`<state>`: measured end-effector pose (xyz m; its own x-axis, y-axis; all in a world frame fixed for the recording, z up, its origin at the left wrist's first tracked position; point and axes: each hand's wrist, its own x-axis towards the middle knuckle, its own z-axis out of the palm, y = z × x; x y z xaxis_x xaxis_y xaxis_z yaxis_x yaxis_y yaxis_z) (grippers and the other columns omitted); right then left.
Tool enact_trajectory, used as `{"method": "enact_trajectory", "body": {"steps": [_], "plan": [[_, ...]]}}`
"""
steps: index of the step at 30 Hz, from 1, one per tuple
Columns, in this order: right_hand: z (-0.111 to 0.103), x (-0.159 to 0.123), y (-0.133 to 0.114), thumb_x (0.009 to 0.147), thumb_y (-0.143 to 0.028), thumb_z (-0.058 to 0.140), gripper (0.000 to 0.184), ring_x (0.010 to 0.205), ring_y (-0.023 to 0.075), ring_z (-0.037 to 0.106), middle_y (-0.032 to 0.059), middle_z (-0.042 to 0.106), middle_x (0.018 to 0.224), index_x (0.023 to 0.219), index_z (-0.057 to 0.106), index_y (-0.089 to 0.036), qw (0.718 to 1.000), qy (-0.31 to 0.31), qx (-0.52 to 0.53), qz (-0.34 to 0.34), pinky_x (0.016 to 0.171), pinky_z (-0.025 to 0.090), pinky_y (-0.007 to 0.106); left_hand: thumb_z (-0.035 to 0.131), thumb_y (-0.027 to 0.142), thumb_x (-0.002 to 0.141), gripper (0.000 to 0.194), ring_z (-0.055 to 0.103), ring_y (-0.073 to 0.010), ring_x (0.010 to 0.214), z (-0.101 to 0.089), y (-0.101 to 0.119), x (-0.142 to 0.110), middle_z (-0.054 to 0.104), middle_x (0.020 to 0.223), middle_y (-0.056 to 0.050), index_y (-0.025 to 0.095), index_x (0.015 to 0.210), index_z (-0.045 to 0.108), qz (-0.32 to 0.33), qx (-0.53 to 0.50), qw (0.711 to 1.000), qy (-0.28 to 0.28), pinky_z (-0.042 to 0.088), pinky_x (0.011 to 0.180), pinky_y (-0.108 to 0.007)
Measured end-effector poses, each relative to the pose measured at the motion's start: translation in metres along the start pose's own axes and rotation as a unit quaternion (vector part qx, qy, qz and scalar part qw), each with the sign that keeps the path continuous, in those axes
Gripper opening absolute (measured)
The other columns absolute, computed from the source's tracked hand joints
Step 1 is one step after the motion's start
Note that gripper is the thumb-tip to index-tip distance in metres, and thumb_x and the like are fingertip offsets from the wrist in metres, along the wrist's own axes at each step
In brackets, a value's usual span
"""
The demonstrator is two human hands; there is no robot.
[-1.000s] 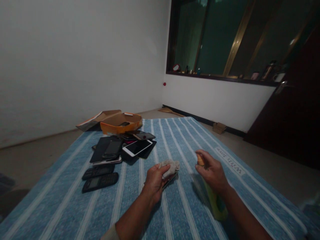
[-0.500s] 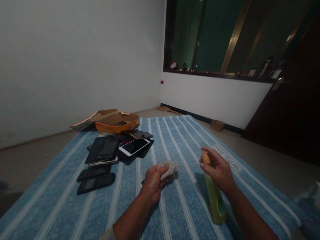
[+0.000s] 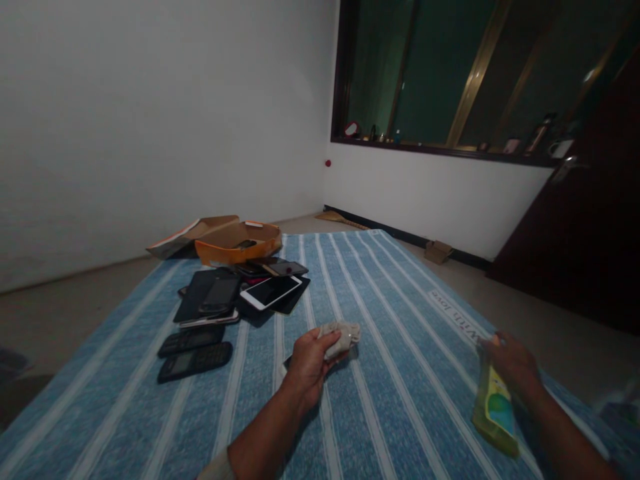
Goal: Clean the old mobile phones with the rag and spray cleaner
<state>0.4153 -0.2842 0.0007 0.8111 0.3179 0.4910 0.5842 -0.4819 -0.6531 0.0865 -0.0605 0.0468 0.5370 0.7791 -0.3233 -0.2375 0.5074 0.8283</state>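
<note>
My left hand [image 3: 309,363] is closed around a crumpled pale grey cloth [image 3: 341,339], just above the striped blue cover. A thin dark-and-white edge shows behind that hand; what it belongs to I cannot make out. Off to the right, my right hand [image 3: 513,363] grips a yellow-green spray bottle [image 3: 493,410] by its top. The bottle is tilted, with a blue-green label facing me. Left of my hands lie two dark keypad phones [image 3: 195,360], a white phone [image 3: 271,292] with a dark screen, and a loose pile of dark phones [image 3: 220,293].
An open orange cardboard box [image 3: 240,252] stands at the far left of the striped cover [image 3: 380,413]. A small brown carton [image 3: 438,251] sits on the floor by the wall. A dark door [image 3: 580,233] stands at the right, and small items line the window sill.
My right hand has carried the spray bottle to the right, away from the cloth, and the bottle has turned so its label shows. My left hand keeps hold of the cloth in nearly the same place.
</note>
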Motion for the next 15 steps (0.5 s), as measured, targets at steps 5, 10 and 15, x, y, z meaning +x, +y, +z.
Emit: {"method": "enact_trajectory", "body": {"steps": [5, 10, 15], "plan": [[0.000, -0.011, -0.020, 0.076, -0.040, 0.061, 0.019, 0.053, 0.0303, 0.059, 0.0050, 0.050, 0.056, 0.063, 0.060, -0.027, 0.989, 0.017, -0.144, -0.023, 0.050, 0.036, 0.042, 0.064, 0.007, 0.079, 0.014, 0.073, -0.0188, 0.074, 0.001, -0.001, 0.001, 0.077, 0.090, -0.015, 0.008, 0.091, 0.070, 0.012, 0.002, 1.000, 0.023, 0.059, 0.066, -0.025], [0.030, -0.049, -0.097, 0.079, -0.041, 0.061, 0.027, 0.071, 0.0280, 0.068, 0.0082, 0.069, 0.080, 0.099, 0.071, -0.026, 0.985, -0.125, 0.099, -0.072, 0.069, 0.052, 0.046, 0.066, 0.007, 0.078, 0.011, 0.073, -0.0186, 0.070, 0.002, -0.001, 0.000, 0.077, 0.084, -0.013, 0.008, 0.088, 0.069, 0.033, -0.009, 0.999, 0.042, 0.060, 0.067, -0.026], [0.080, -0.094, -0.173, 0.065, -0.034, 0.078, 0.054, 0.064, 0.0181, 0.067, 0.0052, 0.071, 0.083, 0.115, 0.066, -0.018, 0.812, -0.423, 0.397, 0.060, 0.057, 0.053, 0.030, 0.067, 0.009, 0.076, 0.013, 0.073, -0.0185, 0.071, 0.002, -0.004, -0.001, 0.076, 0.085, -0.013, 0.008, 0.089, 0.069, 0.046, -0.009, 0.998, 0.033, 0.059, 0.067, -0.026]]}}
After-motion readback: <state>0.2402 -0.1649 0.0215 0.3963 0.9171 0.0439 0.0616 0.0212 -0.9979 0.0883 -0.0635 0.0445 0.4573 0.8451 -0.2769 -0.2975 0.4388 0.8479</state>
